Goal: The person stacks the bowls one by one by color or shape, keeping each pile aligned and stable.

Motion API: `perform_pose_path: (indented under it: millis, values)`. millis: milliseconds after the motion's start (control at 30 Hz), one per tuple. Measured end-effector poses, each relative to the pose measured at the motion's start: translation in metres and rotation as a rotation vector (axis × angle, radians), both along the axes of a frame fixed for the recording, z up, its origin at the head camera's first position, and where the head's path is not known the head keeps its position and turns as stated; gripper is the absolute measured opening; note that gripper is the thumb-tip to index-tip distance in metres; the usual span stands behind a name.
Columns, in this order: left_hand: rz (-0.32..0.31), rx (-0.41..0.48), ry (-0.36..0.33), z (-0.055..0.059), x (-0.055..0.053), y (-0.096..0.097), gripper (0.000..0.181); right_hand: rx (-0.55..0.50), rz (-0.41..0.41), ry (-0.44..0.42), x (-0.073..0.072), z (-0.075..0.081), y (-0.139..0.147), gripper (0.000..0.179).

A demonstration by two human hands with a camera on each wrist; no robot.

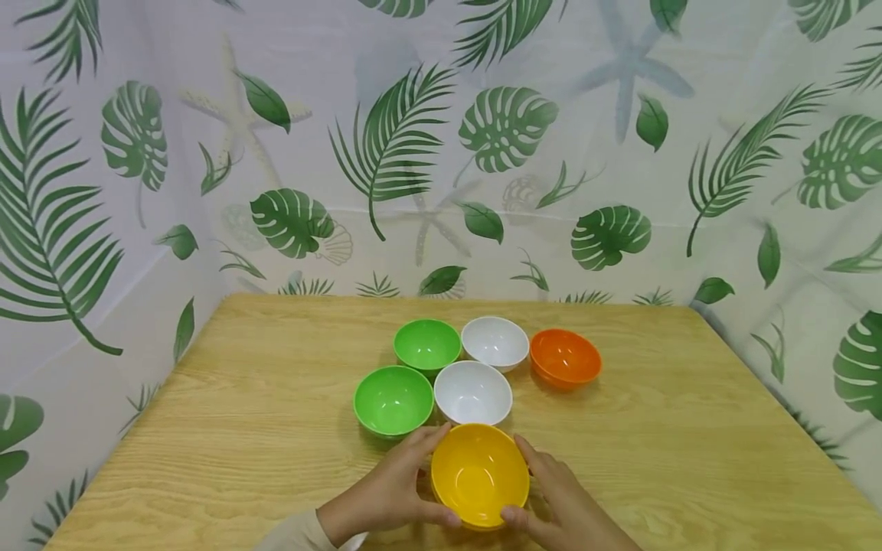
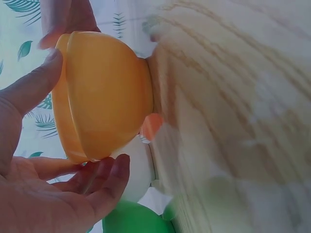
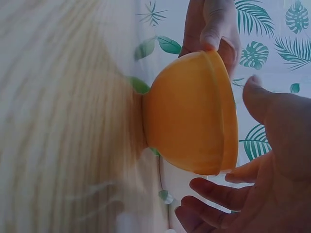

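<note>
A yellow bowl [image 1: 480, 478] stands upright on the table close to the person, its foot at the wood in both wrist views. A band runs round below its rim. The left hand [image 1: 389, 490] holds it from the left, thumb at the near rim and fingers along the side. From the right, the right hand [image 1: 561, 497] cups it, fingertips at the far rim and thumb at the near rim. Just beyond the yellow bowl is a white bowl [image 1: 473, 394], with a green bowl [image 1: 393, 402] to its left.
Farther back are another green bowl [image 1: 427, 346], another white bowl [image 1: 494, 343] and an orange bowl [image 1: 565, 358] on the right. A white edge [image 1: 354, 542] shows beside the left sleeve [image 1: 296, 533]. Leaf-patterned cloth [image 1: 413, 252] borders the wooden table [image 1: 241, 428].
</note>
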State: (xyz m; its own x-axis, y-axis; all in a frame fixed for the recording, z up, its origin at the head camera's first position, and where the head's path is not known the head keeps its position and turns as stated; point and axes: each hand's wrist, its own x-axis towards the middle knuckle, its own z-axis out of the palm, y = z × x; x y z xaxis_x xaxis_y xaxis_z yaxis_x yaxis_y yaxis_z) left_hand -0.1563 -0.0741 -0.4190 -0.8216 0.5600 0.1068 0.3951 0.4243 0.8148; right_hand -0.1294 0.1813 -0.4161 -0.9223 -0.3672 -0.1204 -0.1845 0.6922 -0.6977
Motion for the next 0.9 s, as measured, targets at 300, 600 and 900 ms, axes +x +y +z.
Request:
perform_pose_path:
  millis: [300,600,900]
  values:
    - [-0.013,-0.031,0.053,0.003,0.0,-0.007,0.103,-0.019,-0.063,-0.024,-0.001,0.006,0.0,0.069]
    - [0.01,0.237,0.137,0.023,-0.004,-0.012,0.029,-0.178,-0.214,0.107,-0.008,0.011,0.005,0.042]
    - [0.021,0.532,-0.034,0.045,-0.006,0.018,0.032,-0.266,-0.373,0.209,-0.016,0.018,0.02,0.035]
